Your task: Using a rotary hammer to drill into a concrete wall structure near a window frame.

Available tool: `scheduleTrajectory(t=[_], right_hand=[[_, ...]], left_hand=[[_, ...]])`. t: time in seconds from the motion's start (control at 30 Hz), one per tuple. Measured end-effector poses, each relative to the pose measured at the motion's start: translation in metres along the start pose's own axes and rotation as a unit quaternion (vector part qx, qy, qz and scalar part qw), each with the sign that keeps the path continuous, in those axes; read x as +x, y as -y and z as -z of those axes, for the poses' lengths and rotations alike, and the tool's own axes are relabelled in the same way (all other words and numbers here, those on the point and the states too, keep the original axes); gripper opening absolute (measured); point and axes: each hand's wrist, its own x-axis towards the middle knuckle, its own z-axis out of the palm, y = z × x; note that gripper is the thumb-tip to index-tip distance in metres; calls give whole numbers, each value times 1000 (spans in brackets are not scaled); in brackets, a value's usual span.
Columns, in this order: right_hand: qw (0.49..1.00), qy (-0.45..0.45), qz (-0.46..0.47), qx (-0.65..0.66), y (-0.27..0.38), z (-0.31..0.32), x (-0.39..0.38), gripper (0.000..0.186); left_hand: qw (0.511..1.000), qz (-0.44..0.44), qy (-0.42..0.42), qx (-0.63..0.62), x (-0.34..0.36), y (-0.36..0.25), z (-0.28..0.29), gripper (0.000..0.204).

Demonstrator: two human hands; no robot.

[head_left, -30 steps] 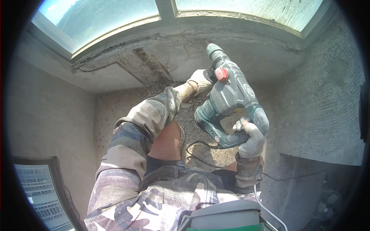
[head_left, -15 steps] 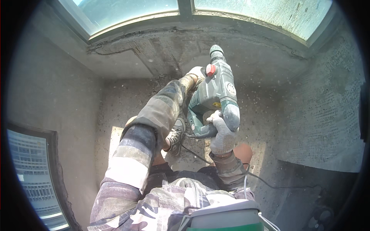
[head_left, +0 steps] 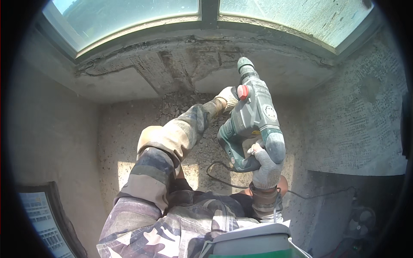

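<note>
A rough grey wall (head_left: 284, 75) rises from a dusty floor (head_left: 129, 133) to a wide framed window (head_left: 292, 17), with rubble (head_left: 174, 105) scattered near the wall's foot. In front of the wall, slightly right of centre, a green-and-grey power drill (head_left: 254, 116) is held with its nose (head_left: 245, 65) toward it, though whether any bit meets the surface cannot be told. The gloved right hand (head_left: 266, 170) is wrapped around the rear handle (head_left: 245, 164), while the gloved left hand (head_left: 229, 98) closes on the drill's front side, its fingertips hidden, beside a red knob (head_left: 243, 92).
</note>
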Motion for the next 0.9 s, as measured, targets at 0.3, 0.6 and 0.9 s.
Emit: scheduleTrajectory(t=[0.3, 0.6, 0.9], right_hand=[[988, -121, 15, -92, -32, -77, -54, 20], [972, -133, 29, -190, 3, -147, -98, 13], [944, -99, 64, -308, -10, -181, -77, 10]], left_hand=[[982, -126, 87, -107, -32, 20, 47, 16], [972, -75, 197, -102, -72, 11, 74, 17], [962, -225, 137, -72, -28, 64, 70, 26]])
